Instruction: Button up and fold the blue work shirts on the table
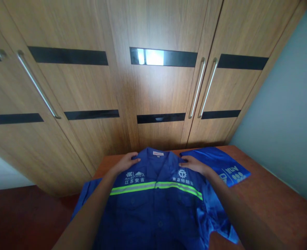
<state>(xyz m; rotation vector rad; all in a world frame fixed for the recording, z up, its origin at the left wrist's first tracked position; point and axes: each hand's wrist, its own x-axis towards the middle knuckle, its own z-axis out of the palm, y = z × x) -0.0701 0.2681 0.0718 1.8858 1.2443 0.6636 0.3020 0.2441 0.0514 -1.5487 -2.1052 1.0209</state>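
A blue work jacket (pixel 155 205) lies spread front side up on a reddish-brown surface, its collar toward the wardrobe. White lettering and logos mark both sides of the chest, above a yellow-green and silver reflective stripe. At the shoulder on the left, my left hand (pixel 127 162) grips the cloth between thumb and fingers. My right hand (pixel 193 164) pinches the opposite shoulder near the collar. Beyond my right hand lies a blue cloth piece (pixel 218 161) with pale printed lettering, partly covered by my arm. The jacket's lower end runs out of view.
A wooden wardrobe (pixel 163 90) with black strips and long metal handles stands right behind the reddish-brown surface (pixel 270 194). A pale wall (pixel 286 121) rises on the right. Dark reddish floor (pixel 20 215) shows at the lower left.
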